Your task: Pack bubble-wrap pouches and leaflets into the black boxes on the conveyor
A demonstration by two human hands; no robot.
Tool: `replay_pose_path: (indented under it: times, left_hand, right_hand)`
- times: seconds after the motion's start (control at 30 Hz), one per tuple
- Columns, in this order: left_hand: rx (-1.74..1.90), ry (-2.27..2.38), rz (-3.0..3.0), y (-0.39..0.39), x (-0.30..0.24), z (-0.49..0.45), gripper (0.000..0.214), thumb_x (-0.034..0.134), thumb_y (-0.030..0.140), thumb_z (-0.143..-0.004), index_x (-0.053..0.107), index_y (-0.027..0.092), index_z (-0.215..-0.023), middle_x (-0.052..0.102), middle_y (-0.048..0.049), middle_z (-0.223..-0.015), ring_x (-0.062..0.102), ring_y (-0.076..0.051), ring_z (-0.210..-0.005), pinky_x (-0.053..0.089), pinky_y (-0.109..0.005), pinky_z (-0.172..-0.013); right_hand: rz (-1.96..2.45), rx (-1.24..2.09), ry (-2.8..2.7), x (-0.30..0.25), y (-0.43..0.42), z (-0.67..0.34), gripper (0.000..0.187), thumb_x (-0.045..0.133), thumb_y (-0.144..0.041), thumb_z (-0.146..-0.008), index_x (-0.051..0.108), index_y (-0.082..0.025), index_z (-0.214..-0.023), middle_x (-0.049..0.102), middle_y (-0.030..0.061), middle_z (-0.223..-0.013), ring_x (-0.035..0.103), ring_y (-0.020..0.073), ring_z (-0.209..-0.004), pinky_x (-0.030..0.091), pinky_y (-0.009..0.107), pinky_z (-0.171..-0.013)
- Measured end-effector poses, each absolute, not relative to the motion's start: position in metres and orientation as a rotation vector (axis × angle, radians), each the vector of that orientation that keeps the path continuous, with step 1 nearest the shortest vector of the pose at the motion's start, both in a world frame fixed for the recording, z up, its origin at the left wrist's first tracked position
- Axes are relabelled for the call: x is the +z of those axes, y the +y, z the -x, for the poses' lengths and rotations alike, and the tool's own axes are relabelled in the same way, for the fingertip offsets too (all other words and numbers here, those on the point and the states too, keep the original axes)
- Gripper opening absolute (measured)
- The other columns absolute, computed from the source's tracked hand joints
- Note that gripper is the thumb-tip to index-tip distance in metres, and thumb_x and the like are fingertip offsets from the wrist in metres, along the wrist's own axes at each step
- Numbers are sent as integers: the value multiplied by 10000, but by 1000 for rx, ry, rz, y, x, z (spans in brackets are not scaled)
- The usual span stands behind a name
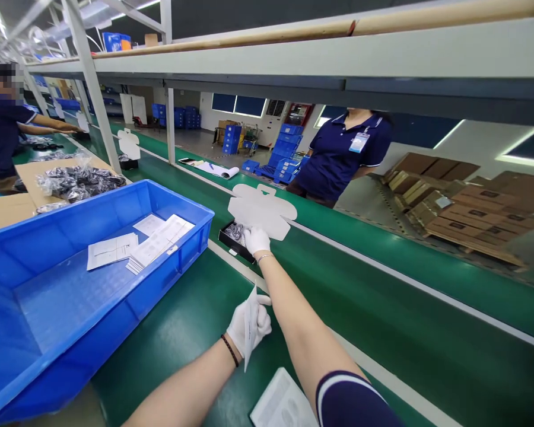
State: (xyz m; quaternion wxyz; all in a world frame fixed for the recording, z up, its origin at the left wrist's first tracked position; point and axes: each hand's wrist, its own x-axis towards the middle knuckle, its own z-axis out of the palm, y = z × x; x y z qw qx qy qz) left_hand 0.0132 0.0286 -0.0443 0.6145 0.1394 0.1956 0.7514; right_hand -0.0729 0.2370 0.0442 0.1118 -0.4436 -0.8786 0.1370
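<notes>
My right hand [256, 240], in a white glove, reaches out to a small black box [235, 242] on the green conveyor belt and is closed at its edge, by the box's white die-cut lid flap [261, 209]. Inside the box lies something in clear plastic. My left hand [248, 325], also gloved, is closed on a thin white paper leaflet [251, 320] held upright above the green bench. Another white leaflet [282, 403] lies on the bench near my right sleeve.
A large blue bin [71, 296] at left holds white leaflets [153, 243]. Behind it a cardboard box carries bagged black items [78, 181]. A person in a dark polo [342, 157] stands across the belt; another person works at far left. Cardboard boxes [467, 213] are stacked at right.
</notes>
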Motion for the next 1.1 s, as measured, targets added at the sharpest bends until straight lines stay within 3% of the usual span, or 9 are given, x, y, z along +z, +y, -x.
replay_pose_path:
  times: [0.1,0.27,0.33,0.4,0.5,0.63,0.73,0.87,1.1]
  left_hand:
    - [1718,443,-335,27,-42,-13,388,734,446,-781,671,134,-1003,345,63,-480,297,-97,-426,156,-278,-477]
    - [1752,653,-348,29,-37,-14,381,701,482,-804,679,138,-967,422,53,-502,365,-108,-451,267,-264,-486]
    - [1897,865,-351,30,-35,-12,406,692,539,-806,669,151,-924,559,8,-622,511,-143,-579,411,-285,-593]
    - [2029,1083,-389,30,-33,-9,400,703,540,-799,666,162,-926,671,-53,-854,612,-203,-830,479,-328,-796]
    - [2053,1416,-468,28,-30,-3,355,684,487,-815,676,166,-967,692,-94,-1032,609,-252,-1018,457,-356,-939]
    - [2021,1595,-499,25,-27,-2,295,630,443,-852,673,169,-952,700,-109,-1025,628,-268,-1012,481,-372,-935]
    - [2027,1517,-500,25,-28,-5,357,635,423,-869,642,165,-1116,677,-145,-1183,627,-284,-1104,493,-388,-959]
    - [2016,1360,-455,24,-31,-7,585,613,445,-900,457,165,-1389,598,-197,-1352,657,-257,-1099,505,-408,-970]
    - [1989,1367,-538,26,-38,-5,588,616,467,-893,486,133,-1359,646,-208,-1273,675,-240,-1009,530,-420,-917]
  right_hand:
    - [1376,300,-2556,32,229,61,656,474,-582,-965,527,-57,-1354,523,260,-1339,473,379,-1236,356,458,-1044]
    - [1301,290,-2676,29,218,46,736,483,-607,-960,420,-11,-1387,468,279,-1385,434,349,-1293,281,436,-1120]
    - [1262,411,-2698,43,219,37,717,515,-565,-956,429,4,-1383,456,295,-1403,407,364,-1333,270,454,-1137]
    - [1186,526,-2698,64,221,18,605,394,-490,-1018,446,-21,-1397,461,268,-1432,416,329,-1350,298,426,-1135]
    - [1010,655,-2742,97,222,-32,551,168,-409,-1065,472,-155,-1449,508,131,-1468,491,223,-1308,367,332,-1097]
    - [715,875,-3095,118,208,-99,453,561,-410,-938,620,-250,-1358,666,45,-1295,626,245,-1112,469,314,-963]
    - [856,466,-3173,122,207,-114,266,626,-256,-868,762,-237,-1096,740,54,-1064,655,268,-968,475,331,-884]
    - [1249,-72,-2717,127,237,-97,363,462,-263,-982,673,-223,-1274,684,103,-1230,635,288,-1055,467,349,-876]
    - [1528,-86,-2689,96,266,-64,295,483,-173,-946,717,-150,-1123,689,145,-1158,620,266,-1065,454,318,-864]
